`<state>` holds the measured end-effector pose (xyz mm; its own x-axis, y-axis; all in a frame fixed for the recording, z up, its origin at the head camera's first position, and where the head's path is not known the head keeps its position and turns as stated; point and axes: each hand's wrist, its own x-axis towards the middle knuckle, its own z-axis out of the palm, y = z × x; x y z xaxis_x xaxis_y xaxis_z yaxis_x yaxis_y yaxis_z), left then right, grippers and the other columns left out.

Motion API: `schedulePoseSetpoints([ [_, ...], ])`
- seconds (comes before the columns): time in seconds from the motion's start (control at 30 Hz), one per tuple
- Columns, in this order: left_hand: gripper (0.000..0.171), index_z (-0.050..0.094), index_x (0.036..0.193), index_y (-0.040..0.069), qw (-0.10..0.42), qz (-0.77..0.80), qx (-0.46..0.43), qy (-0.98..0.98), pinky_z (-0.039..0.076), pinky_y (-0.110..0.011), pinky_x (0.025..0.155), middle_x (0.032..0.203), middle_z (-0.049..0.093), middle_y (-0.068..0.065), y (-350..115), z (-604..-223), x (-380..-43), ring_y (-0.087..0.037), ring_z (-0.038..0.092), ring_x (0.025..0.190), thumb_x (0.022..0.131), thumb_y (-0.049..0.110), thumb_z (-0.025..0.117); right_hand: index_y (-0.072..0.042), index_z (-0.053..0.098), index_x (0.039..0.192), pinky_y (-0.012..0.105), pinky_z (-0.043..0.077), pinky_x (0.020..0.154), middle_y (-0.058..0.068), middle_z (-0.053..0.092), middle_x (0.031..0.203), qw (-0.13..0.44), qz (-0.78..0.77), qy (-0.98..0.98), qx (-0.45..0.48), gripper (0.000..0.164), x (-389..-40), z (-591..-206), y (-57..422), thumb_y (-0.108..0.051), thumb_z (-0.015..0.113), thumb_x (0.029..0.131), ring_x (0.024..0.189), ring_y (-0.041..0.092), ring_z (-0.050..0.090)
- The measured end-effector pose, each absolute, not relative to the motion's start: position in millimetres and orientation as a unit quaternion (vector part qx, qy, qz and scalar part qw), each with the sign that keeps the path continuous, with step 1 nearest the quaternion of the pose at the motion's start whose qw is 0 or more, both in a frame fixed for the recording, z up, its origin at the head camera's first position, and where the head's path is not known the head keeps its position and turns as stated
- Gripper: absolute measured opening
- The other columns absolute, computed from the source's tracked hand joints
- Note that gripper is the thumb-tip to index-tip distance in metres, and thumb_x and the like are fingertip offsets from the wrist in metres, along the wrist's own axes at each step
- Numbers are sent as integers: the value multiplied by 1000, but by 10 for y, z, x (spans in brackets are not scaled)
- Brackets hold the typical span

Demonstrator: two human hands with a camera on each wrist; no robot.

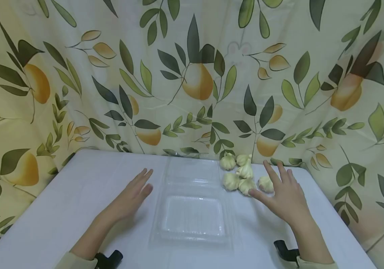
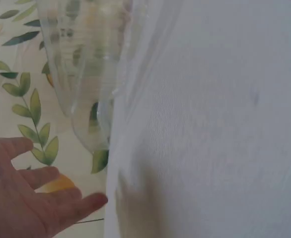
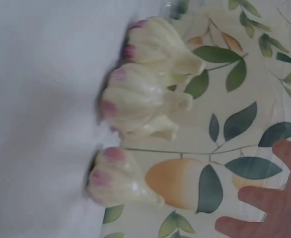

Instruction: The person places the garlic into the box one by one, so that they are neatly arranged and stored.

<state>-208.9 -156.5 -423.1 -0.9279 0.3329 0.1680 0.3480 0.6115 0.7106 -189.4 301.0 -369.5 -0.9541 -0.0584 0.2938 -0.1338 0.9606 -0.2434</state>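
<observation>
A clear plastic clamshell box [image 1: 193,216] lies with its lid laid back on the white table, between my two hands. My left hand [image 1: 129,198] hovers to its left with straight fingers and holds nothing; in the left wrist view the box [image 2: 98,64] rises beyond the fingers. Several garlic bulbs [image 1: 245,172] cluster to the right of the lid. One garlic bulb [image 1: 266,184] lies apart, closest to my right hand [image 1: 286,198], whose fingers are spread above the table. The right wrist view shows purple-tinged bulbs [image 3: 140,96] and part of that hand [image 3: 279,198].
The white table [image 1: 77,186] ends at the back against a curtain [image 1: 192,93] printed with leaves and oranges. Black wrist mounts [image 1: 111,258] sit at both sleeves.
</observation>
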Motion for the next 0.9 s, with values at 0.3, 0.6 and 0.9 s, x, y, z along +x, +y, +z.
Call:
schedulePoseSetpoints([
  [0.3,70,19,160,23,-218,-724,-147,-638,42,-60,105,165,16,-19,-1535,-4229,-2084,-48,21,147,103,63,12,-25,14,161,80,25,100,19,17,165,137,287,-946,64,96,-2188,-3578,2824,-58,67,88,144,54,22],
  [0.6,61,19,160,34,-298,-787,-128,-524,40,-58,106,166,12,-18,-1459,-4363,-2043,-46,11,150,104,60,23,-28,27,158,72,36,99,16,36,158,132,284,-944,101,92,-2236,-3750,2696,-59,72,84,140,44,38],
  [0.9,63,16,161,27,-294,-759,-85,-574,50,-57,95,166,11,-20,-1393,-4425,-2040,-46,11,150,105,34,45,-24,31,157,64,46,93,19,54,142,117,308,-937,111,87,-2283,-3872,2625,-50,74,87,123,42,56],
])
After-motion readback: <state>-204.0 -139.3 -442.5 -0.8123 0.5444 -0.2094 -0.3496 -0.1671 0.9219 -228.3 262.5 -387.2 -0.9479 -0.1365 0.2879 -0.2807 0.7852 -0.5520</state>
